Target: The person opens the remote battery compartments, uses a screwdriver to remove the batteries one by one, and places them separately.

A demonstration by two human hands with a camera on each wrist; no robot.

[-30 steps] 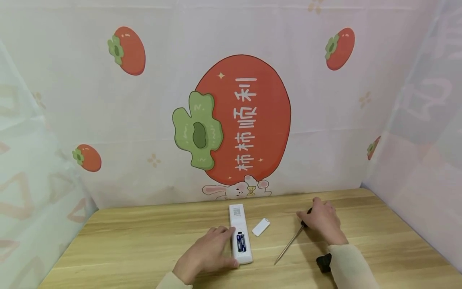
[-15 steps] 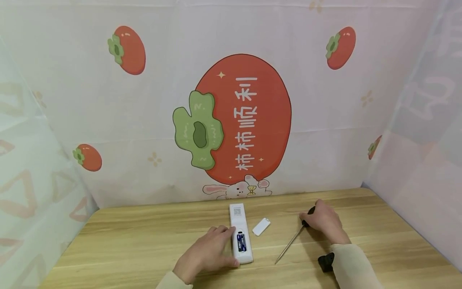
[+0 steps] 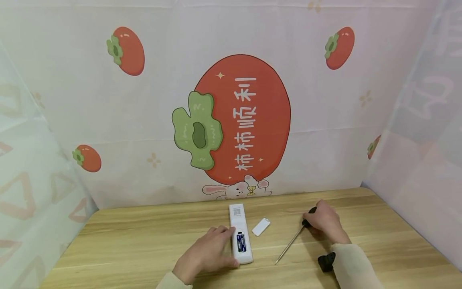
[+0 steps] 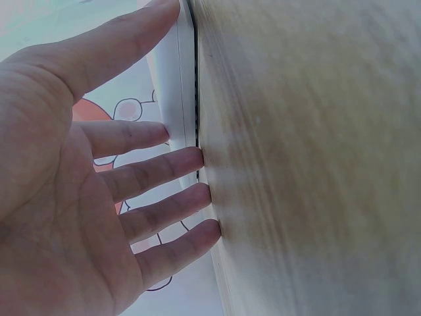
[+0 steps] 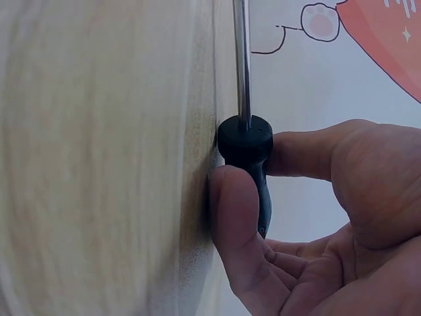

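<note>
1. Resting on the pale wooden table [image 3: 144,245], the left hand [image 3: 207,257] lies with straight, slightly spread fingers [image 4: 164,168] laid against the left side of the long white plastic remote control [image 3: 240,235]; it steadies the remote and clasps nothing.

2. The remote lies back upward near the table's middle, its battery bay uncovered, with two blue batteries [image 3: 241,243] showing inside. Its small white rectangular battery cover [image 3: 261,226] lies loose just beside it on the right, not touching it.

3. The right hand [image 3: 325,224] is curled round the black handle of the slim steel-shafted screwdriver [image 3: 294,237]; in the wrist view thumb and fingers [image 5: 233,217] wrap the handle, and the shaft points toward the person, its tip on the wood.

4. Compared with a second ago, the right hand has changed from lying loosely over the handle, fingers raised, to a closed grip on it. The screwdriver has hardly shifted on the table, and the left hand, remote and cover have stayed where they were.

5. That suggests the tool has just been taken in hand but is not yet lifted, so any work at the open battery bay has not begun.
</note>
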